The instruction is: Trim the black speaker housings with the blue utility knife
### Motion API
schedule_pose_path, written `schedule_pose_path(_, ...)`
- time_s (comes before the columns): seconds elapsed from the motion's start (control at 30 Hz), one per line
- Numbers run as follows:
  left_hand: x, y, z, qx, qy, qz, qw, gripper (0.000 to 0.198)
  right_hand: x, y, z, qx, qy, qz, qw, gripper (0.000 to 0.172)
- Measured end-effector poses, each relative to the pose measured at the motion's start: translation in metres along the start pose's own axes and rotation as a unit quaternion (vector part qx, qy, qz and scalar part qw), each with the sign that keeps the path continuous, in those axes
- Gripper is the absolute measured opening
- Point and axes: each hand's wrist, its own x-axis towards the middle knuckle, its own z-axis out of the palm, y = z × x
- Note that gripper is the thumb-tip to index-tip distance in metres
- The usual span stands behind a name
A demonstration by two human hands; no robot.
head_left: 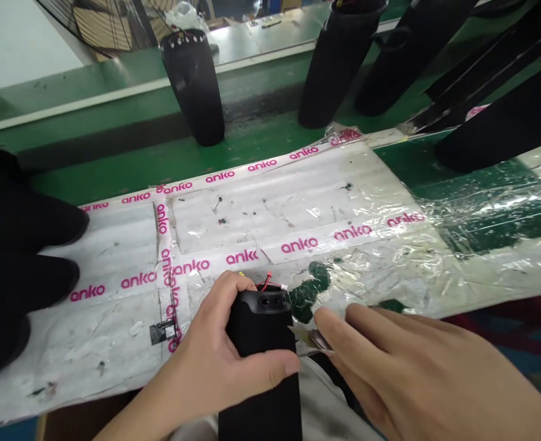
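My left hand (240, 349) is wrapped around a black cylindrical speaker housing (263, 327), thumb across its front. At its upper end are a glossy cap with round ports and thin red, black and white wires (267, 282) sticking out. To the right, my right hand (389, 361) pinches a small, thin, pointed metal blade (303, 335). The blade's tip is close to the housing's right side; whether they touch I cannot tell. My fingers hide the rest of the blade, and the housing's lower end runs out of the picture.
Foam sheeting with pink "anko" tape (270, 208) covers the bench. Beyond it, a green conveyor (114, 159) carries upright black cylinders, including one with an open top (196, 92). More dark cylinders (35, 220) lie at the left. A fan guard (109, 24) stands behind.
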Motion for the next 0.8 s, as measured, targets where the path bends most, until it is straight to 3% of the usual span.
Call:
schedule_pose_path(0.1, -0.001, 0.004, -0.001, 0.047, 0.006, 0.015, 0.999, 0.055, 0.013, -0.004, 0.008, -0.011, 0.017, -0.007, 1.0, 0.042)
schedule_pose_path(0.17, 0.0, 0.004, -0.008, 0.075, 0.003, 0.036, 0.997, 0.054, 0.017, -0.003, 0.012, -0.005, 0.03, 0.0, 1.0, 0.034)
schedule_pose_path(0.27, 0.001, 0.002, -0.031, 0.083, -0.037, 0.08, 0.993, 0.05, 0.017, -0.005, 0.022, 0.056, 0.042, 0.031, 0.997, 0.018)
schedule_pose_path(0.37, -0.005, 0.0, -0.059, 0.077, -0.074, 0.099, 0.989, 0.051, 0.018, -0.017, 0.035, 0.165, 0.028, 0.067, 0.984, 0.023)
schedule_pose_path(0.43, -0.014, 0.001, -0.069, 0.081, -0.067, 0.083, 0.991, 0.049, 0.02, -0.028, 0.044, 0.214, 0.028, 0.074, 0.974, 0.027)
schedule_pose_path(0.53, -0.03, 0.002, -0.063, 0.07, -0.025, 0.032, 0.997, 0.046, 0.024, -0.041, 0.055, 0.258, 0.041, 0.081, 0.962, 0.031)
schedule_pose_path(0.67, -0.034, -0.006, -0.038, -0.07, 0.047, -0.048, 0.995, 0.065, 0.029, -0.047, 0.057, 0.305, 0.053, 0.094, 0.946, 0.033)
schedule_pose_path(0.73, -0.027, -0.013, -0.03, -0.156, 0.043, -0.031, 0.986, 0.062, 0.03, -0.047, 0.052, 0.326, 0.047, 0.098, 0.939, 0.034)
schedule_pose_path(0.8, -0.017, -0.02, -0.024, -0.222, -0.003, 0.007, 0.975, 0.06, 0.027, -0.047, 0.043, 0.332, 0.084, 0.097, 0.934, 0.036)
